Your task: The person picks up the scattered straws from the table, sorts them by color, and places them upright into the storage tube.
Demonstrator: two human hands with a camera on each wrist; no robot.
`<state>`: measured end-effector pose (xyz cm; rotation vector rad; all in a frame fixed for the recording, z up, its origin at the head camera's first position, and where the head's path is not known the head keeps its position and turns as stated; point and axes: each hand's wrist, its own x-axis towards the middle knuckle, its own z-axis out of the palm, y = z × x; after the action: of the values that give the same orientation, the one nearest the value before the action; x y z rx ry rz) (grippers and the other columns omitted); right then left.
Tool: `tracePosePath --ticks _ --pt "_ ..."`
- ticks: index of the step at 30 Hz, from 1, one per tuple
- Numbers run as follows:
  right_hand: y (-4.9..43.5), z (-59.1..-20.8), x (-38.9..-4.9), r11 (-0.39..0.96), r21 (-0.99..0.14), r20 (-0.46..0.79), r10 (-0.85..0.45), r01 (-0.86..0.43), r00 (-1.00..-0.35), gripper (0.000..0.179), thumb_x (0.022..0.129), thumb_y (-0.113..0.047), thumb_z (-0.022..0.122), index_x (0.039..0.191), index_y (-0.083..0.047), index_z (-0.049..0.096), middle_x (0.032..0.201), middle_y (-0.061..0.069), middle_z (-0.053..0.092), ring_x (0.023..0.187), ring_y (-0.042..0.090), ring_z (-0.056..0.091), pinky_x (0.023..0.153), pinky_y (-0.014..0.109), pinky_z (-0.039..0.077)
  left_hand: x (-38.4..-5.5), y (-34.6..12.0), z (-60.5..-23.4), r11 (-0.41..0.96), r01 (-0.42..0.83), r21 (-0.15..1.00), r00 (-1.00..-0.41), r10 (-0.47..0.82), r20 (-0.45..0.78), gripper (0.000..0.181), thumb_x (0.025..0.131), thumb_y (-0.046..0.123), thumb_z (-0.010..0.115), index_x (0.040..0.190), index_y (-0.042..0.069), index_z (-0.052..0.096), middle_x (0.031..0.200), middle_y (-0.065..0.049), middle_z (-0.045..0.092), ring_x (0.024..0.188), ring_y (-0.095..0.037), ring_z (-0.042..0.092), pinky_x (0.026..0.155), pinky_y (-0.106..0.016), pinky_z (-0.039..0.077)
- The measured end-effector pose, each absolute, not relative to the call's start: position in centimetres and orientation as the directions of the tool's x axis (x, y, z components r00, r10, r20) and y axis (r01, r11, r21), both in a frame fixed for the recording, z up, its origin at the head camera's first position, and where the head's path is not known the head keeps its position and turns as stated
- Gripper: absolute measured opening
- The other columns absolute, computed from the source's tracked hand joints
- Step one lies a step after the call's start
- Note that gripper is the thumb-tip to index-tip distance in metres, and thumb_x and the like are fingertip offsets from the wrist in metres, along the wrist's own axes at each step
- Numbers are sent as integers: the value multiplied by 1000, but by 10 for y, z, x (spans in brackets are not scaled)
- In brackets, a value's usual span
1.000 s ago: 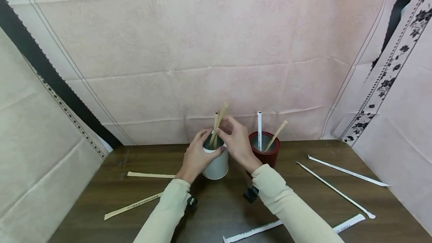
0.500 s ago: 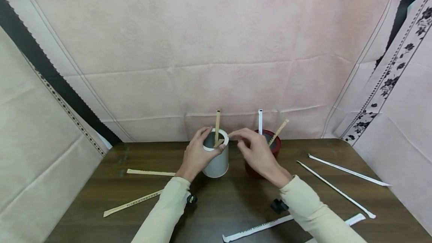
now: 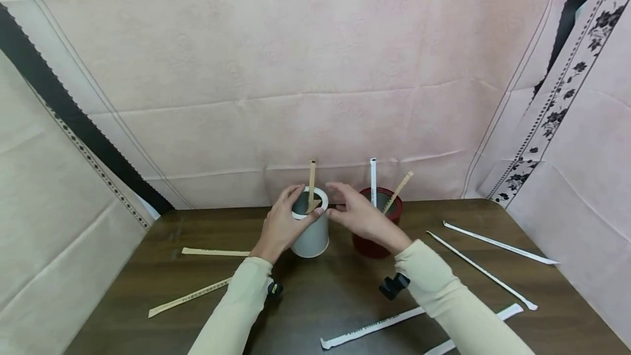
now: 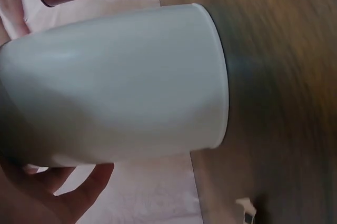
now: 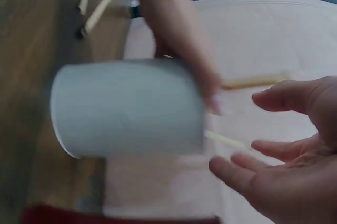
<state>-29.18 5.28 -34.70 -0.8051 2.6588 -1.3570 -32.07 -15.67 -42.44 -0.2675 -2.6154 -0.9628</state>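
Note:
A white can [image 3: 311,237] stands upright on the table, and my left hand [image 3: 281,223] grips it near the rim, thumb on the near side. One slim tan printed stick [image 3: 312,179] rises from it; a second tan stick [image 3: 314,205] shows low at the rim, partly behind the left thumb. In the right wrist view, two sticks protrude from the can's mouth. My right hand [image 3: 362,215] is beside the can's right side, fingers parted and holding nothing. Just behind it, the dark red can [image 3: 372,248] holds a white stick [image 3: 373,179] and a tan stick [image 3: 399,190].
Two tan sticks lie left on the brown table [image 3: 325,300], one nearer me [image 3: 189,297] and one farther [image 3: 214,251]. Several long white sticks lie on the right, including one in front [image 3: 372,328]. A pale cloth wall [image 3: 296,70] hangs behind the table.
My right hand has let go of the tan stick in the white can, drawn off rightward, then come back toward the can. The stick now sits lower. My left hand stays at the can.

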Motion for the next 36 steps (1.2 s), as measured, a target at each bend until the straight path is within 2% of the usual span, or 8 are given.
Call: tracePosePath --ticks 5,10,16,19,22,25,29,36 --pt "30 -375 -308 534 -737 177 -438 -414 -881 78 88 -16 73 152 -1 31 155 23 27 139 38 37 109 53 37 -324 -157 -420 742 343 576 -916 130 379 72 93 66 53 153 27 41 156 5 36 132 -29 49 97 -59 44" --pt "19 -400 -322 484 -778 235 -368 -401 -900 93 83 -32 81 155 -8 27 160 16 20 143 36 31 111 54 34 -326 -156 -416 709 419 568 -896 220 386 58 104 50 41 154 21 38 157 3 34 133 -29 48 99 -60 43" --pt "11 -418 -333 451 -770 340 -307 -451 -889 88 85 -49 75 154 -14 31 156 5 25 140 31 36 109 52 38 -328 -164 -411 632 467 618 -884 314 346 74 101 64 26 156 16 31 161 -3 27 139 -32 40 107 -59 36" --pt "9 -421 -334 445 -767 363 -293 -462 -885 85 86 -52 73 152 -14 35 152 3 31 137 32 41 107 53 40 -327 -177 -406 586 476 655 -876 380 297 79 98 68 34 158 19 25 163 -2 21 145 -31 31 110 -58 34" --pt "5 -422 -334 443 -768 370 -285 -463 -884 86 83 -54 75 150 -15 37 150 1 33 135 27 41 107 51 40 -320 -195 -400 543 481 688 -866 417 277 68 102 52 47 159 22 24 163 -3 22 145 -30 30 109 -58 34" --pt "2 -423 -334 445 -770 371 -270 -457 -888 87 81 -57 75 149 -16 39 149 -3 34 132 21 42 106 49 41 -310 -219 -394 506 485 714 -864 401 303 57 104 35 52 155 21 33 156 -6 38 140 -29 40 108 -55 38" --pt "3 -422 -336 453 -774 369 -245 -442 -896 87 80 -58 76 147 -16 41 148 -4 35 129 19 43 105 48 41 -305 -257 -393 569 458 683 -883 381 274 39 102 32 57 139 19 56 134 -3 62 121 -22 59 98 -46 48" --pt "7 -424 -335 448 -793 347 -227 -414 -910 87 79 -55 78 147 -16 41 149 -3 34 132 21 41 107 52 40 -311 -321 -432 729 412 546 -882 470 38 19 96 13 67 114 12 71 109 -2 71 100 -17 65 86 -40 52"
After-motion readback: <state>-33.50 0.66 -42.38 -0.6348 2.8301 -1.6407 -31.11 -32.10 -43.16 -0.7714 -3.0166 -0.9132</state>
